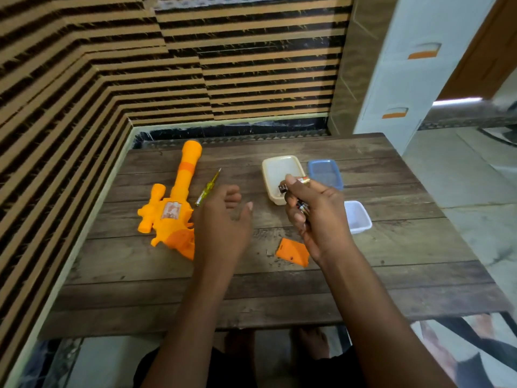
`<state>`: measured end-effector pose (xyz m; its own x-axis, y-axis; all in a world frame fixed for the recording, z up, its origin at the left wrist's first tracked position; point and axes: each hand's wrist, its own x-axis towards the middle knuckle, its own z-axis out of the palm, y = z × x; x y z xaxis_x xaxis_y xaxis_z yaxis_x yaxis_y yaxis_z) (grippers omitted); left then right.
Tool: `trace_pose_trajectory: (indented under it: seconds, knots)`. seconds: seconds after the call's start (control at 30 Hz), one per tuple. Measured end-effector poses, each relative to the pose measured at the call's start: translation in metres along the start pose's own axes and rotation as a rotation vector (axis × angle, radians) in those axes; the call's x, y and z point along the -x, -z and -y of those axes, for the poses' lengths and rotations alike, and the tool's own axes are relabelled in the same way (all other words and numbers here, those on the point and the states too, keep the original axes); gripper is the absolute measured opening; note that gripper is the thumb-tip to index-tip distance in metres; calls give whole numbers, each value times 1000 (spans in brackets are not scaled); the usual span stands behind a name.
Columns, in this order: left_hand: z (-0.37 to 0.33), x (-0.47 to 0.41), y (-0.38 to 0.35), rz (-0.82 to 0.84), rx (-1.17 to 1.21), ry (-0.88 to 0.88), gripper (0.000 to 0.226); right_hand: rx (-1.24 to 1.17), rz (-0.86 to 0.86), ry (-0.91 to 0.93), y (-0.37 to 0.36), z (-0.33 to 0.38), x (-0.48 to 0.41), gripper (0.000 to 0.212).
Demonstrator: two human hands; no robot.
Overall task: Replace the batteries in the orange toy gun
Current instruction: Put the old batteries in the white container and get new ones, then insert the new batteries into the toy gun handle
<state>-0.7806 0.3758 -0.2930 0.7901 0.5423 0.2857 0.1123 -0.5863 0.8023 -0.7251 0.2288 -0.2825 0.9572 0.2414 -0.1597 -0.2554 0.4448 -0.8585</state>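
The right grip [313, 211] curls around cylindrical batteries [303, 179] by the cream plastic tray [277, 169]. The left grip [223, 219], relaxed and empty, hovers beside the moulded orange toy gun [179, 197], flat on the plank-grained desk [391, 261].

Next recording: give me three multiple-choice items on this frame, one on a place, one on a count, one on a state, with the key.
1. Where is the orange battery cover? A fitted on the gun; B loose on the table; C under the screwdriver.
2. How many plastic tubs stand on the table? A one; B two; C three.
3. What is the right hand doing? A resting open; B holding batteries; C gripping the screwdriver.
Key: 1 B, it lies by the right wrist; 2 C, a cream tub, a blue tub and a white tub; 3 B, batteries show in its curled grip.
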Motion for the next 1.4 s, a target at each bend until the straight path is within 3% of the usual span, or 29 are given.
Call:
trace_pose_trajectory:
  seconds: [0.13,0.23,0.43,0.57,0.7,0.93,1.13,1.2,1.33,1.4]
  knots:
    - [28,-5,21,-127,-61,29,24,-114,65,-96,-11,-15,3,32]
    - [39,-10,29,-181,-169,73,25,-125,61,-135,-17,-28,-1,33]
    - [66,-22,28,-182,-266,298,51,98,100,-59,-35,-49,-6,36]
    - [79,-23,28,-156,-308,428,72,155,123,-38,-43,-61,-13,27]
    - [85,-29,34,-175,-254,508,97,240,146,4,-47,-69,-17,26]
    - [90,-34,40,-202,-76,611,109,489,249,89,-46,-79,-15,39]
    - [87,-35,38,-276,41,562,111,577,265,137,-44,-85,-15,47]
    - [84,-35,37,-284,86,585,110,601,271,131,-43,-89,-18,43]
    - [85,-35,38,-330,146,630,106,654,285,124,-43,-90,-20,10]
    - [85,-36,38,-365,179,642,97,624,294,125,-43,-88,-19,7]
